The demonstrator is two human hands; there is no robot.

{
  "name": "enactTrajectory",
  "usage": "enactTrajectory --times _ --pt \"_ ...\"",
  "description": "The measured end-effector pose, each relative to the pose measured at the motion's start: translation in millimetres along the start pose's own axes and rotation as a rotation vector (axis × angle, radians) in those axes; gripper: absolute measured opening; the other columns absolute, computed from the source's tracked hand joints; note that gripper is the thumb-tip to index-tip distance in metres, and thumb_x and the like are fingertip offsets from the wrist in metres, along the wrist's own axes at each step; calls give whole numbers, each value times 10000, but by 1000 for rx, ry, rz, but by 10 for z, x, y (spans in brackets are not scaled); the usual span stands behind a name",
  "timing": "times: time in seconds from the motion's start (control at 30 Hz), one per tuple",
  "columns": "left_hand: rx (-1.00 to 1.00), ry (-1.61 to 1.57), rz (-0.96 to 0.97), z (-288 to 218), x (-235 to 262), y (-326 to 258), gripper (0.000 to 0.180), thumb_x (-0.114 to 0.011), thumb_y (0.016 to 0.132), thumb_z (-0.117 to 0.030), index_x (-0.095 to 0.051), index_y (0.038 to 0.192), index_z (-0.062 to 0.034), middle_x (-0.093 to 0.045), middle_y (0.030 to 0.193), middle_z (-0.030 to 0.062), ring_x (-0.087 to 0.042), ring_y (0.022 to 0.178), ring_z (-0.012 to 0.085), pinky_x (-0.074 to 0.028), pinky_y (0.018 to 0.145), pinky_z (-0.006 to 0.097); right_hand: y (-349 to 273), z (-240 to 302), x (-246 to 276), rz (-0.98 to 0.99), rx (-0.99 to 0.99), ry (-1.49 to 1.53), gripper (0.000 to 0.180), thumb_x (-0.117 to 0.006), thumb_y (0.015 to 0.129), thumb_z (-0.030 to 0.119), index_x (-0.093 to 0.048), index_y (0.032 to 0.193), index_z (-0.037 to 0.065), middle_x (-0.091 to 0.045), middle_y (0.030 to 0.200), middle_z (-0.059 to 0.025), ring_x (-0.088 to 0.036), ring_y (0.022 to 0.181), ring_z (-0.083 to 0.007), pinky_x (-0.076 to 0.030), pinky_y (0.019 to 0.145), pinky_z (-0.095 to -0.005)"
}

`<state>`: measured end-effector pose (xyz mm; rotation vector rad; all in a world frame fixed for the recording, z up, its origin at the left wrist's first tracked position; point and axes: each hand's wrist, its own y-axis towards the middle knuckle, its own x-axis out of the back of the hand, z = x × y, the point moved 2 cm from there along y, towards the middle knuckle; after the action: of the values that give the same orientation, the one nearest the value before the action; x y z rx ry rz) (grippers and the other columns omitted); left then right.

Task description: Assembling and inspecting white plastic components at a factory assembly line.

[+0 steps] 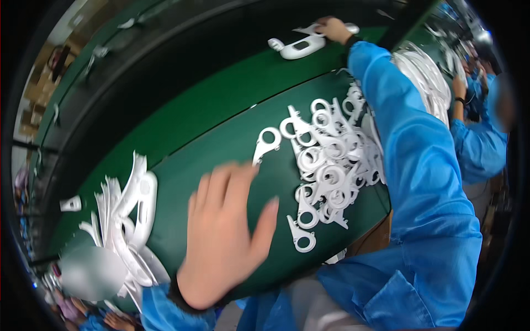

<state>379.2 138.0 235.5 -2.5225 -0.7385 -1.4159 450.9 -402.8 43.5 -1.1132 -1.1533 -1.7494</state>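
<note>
White ring-ended plastic piece, just one, lies on the green table, long axis diagonal, tail pointing near-left by the outstretched left hand; right hand bent beside one curved white plastic part, grip unclear

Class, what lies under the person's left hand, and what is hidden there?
Green tabletop shows around the left hand. Just beyond its forefinger is a white ring-ended part, narrow end nearest; contact is unclear. Anything beneath palm and fingers is covered.
</note>
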Motion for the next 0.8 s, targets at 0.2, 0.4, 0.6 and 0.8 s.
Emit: enactTrajectory --times 0.2,0.4,0.6,0.8 --pt "567 -663 183 731 -1071 2342 859 -573 747 -674 -446 1255 7 -475 1156 199 -608 840 296 -496 706 381 -342 862 924 -122 -123 230 206 -651 801 205 -680 905 31 -640 849 -112 -615 756 -209 -493 684 -322" --pt "621 -948 -97 987 -1700 3041 388 -609 797 -214 -568 1063 65 -602 763 195 -594 497 256 -491 420 305 -1417 1946 1862 -118 88 655 164 -634 866 95 -625 987 -17 -587 975 -88 -595 940 -158 -485 794 -286" --pt "283 -1010 -52 1110 -240 1476 337 -571 867 -184 -560 983 131 -595 906 153 -656 754 222 -563 708 283 -2392 3113 2082 117 380 598 88 -607 798 1 -636 882 1 -613 1029 -121 -617 935 -289 -492 778 -336" --pt "609 -711 -231 1594 -216 -368 377 -541 881 -219 -548 919 155 -584 680 123 -654 534 234 -536 455 263 -2581 3776 1374 417 428 536 107 -619 823 106 -660 870 19 -558 1225 -137 -581 1021 -314 -475 851 -366"
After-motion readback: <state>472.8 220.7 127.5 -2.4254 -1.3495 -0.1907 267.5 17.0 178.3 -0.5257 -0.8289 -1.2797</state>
